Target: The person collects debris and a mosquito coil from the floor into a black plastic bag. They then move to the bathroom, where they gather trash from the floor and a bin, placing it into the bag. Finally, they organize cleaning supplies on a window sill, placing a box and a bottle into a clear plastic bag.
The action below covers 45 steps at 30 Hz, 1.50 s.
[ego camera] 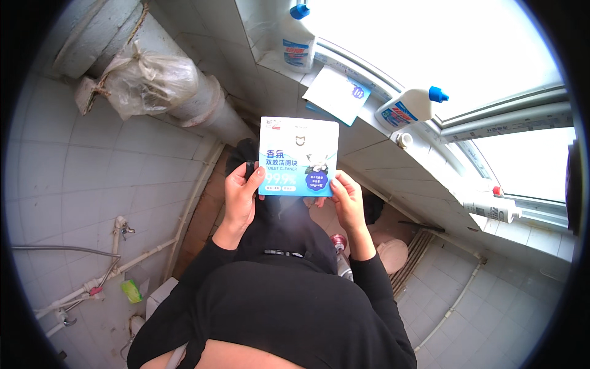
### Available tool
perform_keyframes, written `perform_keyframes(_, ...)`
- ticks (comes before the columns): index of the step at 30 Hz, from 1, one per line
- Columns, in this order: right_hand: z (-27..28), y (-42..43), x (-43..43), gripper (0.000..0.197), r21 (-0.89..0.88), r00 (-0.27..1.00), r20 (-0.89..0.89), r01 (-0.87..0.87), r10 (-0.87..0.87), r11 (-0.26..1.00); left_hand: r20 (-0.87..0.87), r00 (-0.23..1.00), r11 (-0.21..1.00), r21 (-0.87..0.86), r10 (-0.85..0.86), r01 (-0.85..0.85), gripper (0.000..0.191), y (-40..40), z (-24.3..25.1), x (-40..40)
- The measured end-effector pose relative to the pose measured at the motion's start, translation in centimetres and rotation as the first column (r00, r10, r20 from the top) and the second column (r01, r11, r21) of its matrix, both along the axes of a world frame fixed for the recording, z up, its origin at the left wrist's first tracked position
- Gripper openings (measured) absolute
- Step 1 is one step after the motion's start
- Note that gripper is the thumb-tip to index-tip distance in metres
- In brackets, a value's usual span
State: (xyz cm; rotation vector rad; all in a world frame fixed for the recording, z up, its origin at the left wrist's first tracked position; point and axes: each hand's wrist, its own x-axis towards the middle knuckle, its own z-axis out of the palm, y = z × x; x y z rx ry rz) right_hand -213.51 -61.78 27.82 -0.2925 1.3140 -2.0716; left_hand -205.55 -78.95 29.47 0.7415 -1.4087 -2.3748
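A white and blue toilet cleaner box (298,157) is held up in front of my body, its printed face towards me. My left hand (243,193) grips its lower left edge, thumb on the front. On the lower right corner, my right hand (348,198) pinches the box with the thumb in front. Fingers of both hands are partly hidden behind it. Beyond the box, a folded white and blue packet (336,92) lies on the tiled windowsill (364,117).
Two white bottles with blue caps, one upright (297,44) and one tilted (408,110), are at the window. A bottle (491,208) lies farther right. A plastic bag (152,83) hangs by a thick pipe (221,115). Water pipes (138,263) and a tap (123,227) line the left wall.
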Motion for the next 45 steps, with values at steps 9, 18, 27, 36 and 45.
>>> perform_keyframes(9,2.1,-0.4,-1.0,0.019,-0.003,0.979,-0.070,0.193,-0.193,0.981,-0.071,0.979,0.981,0.037,-0.190,0.192,0.013,-1.3,0.4,-4.3)
perform_keyframes(18,4.5,-3.1,0.2,0.020,0.159,0.698,-0.427,0.684,-0.575,0.712,-0.138,0.910,0.913,-0.180,-0.392,0.366,0.044,-0.7,0.5,-6.5)
perform_keyframes(27,5.7,-8.4,1.3,0.026,0.156,0.045,-0.984,0.698,0.175,0.699,-0.518,0.775,0.753,0.328,-0.362,0.571,0.066,-3.8,0.6,-6.4)
perform_keyframes(36,5.2,-6.0,0.3,0.052,0.177,0.450,-0.849,0.737,-0.278,0.653,-0.484,0.848,0.794,0.420,-0.215,0.440,0.053,-5.3,1.6,-5.6)
perform_keyframes(45,4.5,-4.3,0.3,0.023,0.250,0.868,-0.483,0.261,-0.113,0.932,-0.524,0.803,0.806,0.322,-0.285,0.497,0.054,-5.4,2.7,-4.7)
